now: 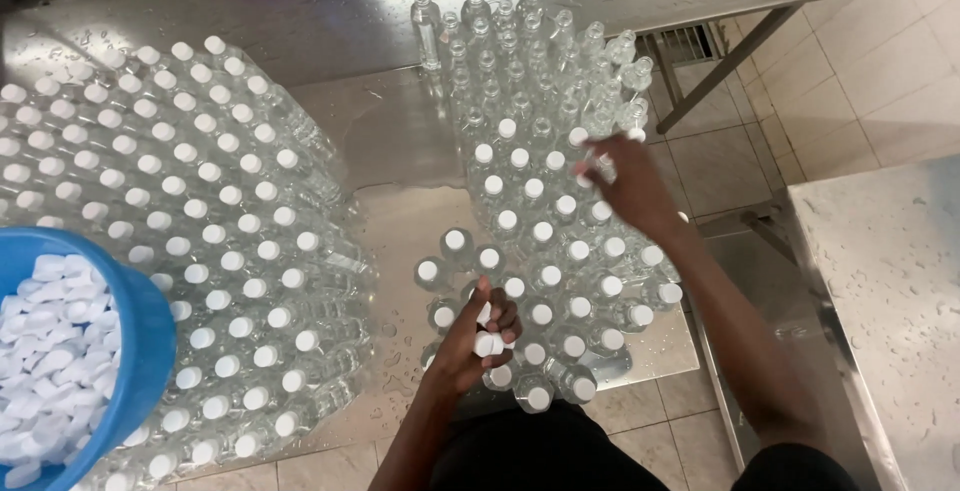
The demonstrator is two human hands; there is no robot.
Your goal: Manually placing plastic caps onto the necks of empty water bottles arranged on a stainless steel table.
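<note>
At the near edge of the wet steel table [400, 151], the left hand [478, 336] is clenched around a small handful of white caps [488, 343], at least three showing between the fingers, held just above the nearest bottles. Near the left edge a single blue tub [135, 351] holds a heap of loose white caps, far too many to count. Beyond the left hand stands the middle cluster of clear bottles [545, 281], roughly thirty-five already capped, and the right hand [628, 183] reaches over its far side with fingertips pinched at a bottle neck; whether that grip holds a cap I cannot tell, since the fingers hide it. Behind it, toward the far edge, about thirty uncapped bottles [520, 51] stand open. On the left side a much larger block of capped bottles [200, 241] runs well past a hundred. The bottles stand touching on a surface beaded with water, so a sleeve or forearm brushing across could likely topple a row. Caps could also slip from the full left fist and drop to the tiled floor [850, 71], or into an open neck.
</note>
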